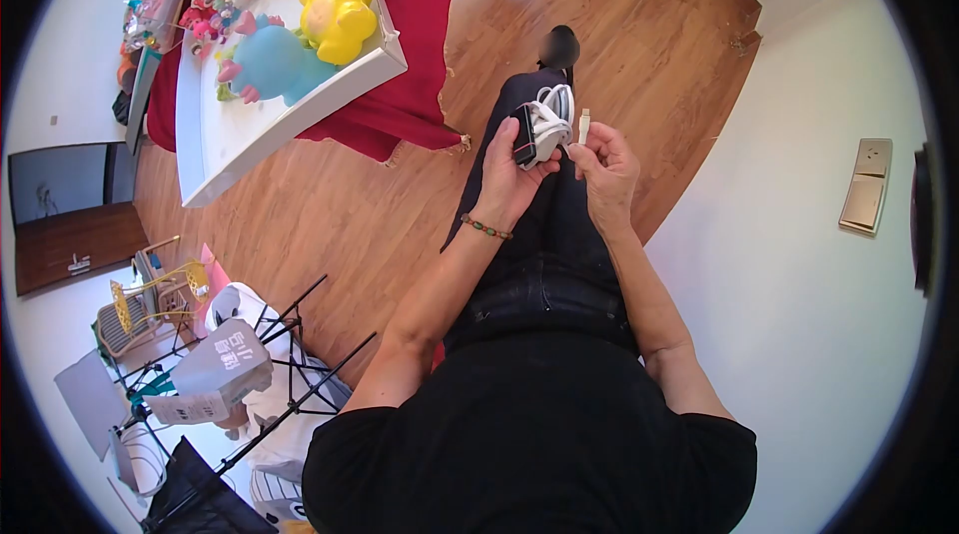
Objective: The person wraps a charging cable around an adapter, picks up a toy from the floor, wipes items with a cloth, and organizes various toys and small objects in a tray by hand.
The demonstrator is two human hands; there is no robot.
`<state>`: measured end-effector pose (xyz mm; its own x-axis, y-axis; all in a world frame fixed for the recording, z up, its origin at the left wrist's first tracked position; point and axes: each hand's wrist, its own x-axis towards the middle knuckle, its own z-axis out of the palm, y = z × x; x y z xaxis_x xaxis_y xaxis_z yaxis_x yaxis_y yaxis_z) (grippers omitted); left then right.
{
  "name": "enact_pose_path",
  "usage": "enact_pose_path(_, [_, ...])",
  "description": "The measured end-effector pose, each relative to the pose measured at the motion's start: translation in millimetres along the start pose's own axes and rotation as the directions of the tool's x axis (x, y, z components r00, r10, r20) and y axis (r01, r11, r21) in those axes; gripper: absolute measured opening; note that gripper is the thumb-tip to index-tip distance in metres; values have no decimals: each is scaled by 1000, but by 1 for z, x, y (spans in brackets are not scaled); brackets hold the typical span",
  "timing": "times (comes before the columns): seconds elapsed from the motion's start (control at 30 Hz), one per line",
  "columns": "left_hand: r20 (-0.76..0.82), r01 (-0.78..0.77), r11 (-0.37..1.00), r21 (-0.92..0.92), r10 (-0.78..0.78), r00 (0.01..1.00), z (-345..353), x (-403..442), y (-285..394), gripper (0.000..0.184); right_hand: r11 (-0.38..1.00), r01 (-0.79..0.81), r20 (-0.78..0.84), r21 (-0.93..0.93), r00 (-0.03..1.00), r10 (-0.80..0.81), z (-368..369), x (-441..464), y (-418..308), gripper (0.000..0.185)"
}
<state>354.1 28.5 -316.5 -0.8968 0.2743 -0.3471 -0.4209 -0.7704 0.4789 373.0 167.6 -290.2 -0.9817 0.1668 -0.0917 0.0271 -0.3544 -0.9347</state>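
In the head view, my left hand (507, 179) is closed around a looped white cable (551, 112) and a small black box-like object (523, 139) lying against it. I cannot make out what the black object is. A beaded bracelet (486, 227) circles my left wrist. Close by on the right, my right hand (611, 172) pinches the cable's light-coloured plug (584, 124), whose tip points away from me. Both hands are held in the air above my dark trousers (539, 234).
A white-rimmed tray (300, 130) with a yellow toy (340, 16) and a blue toy (275, 64) stands over red cloth (425, 34). Black stand legs (290, 404) and a grey box (225, 364) are lower left. The right wall carries a socket plate (865, 186).
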Motion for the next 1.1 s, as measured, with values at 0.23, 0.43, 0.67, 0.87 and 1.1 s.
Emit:
enact_pose_path(0.23, [16, -123, 986, 114, 122, 992, 15, -9, 3, 39, 930, 276, 87, -242, 961, -263, -5, 0, 10, 15])
enact_pose_path(0.43, [47, -179, 951, 253, 173, 984, 11, -9, 1, 53, 978, 138, -16, -158, 990, -142, -2, -4, 7, 21])
enact_pose_path(0.67, [28, -73, 890, 450, 68, 997, 14, -13, 8, 37, 927, 201, 15, -316, 978, -207, -6, -3, 4, 19])
enact_pose_path(0.87, [56, -238, 761, 603, 258, 965, -4, -8, 1, 17, 812, 280, 177, -513, 960, -219, -7, -4, 7, 21])
enact_pose_path(1.1, [44, -268, 582, 768, 369, 928, 2, -11, 6, 12, 688, 498, 385, -529, 862, -328, -5, 1, 7, 14])
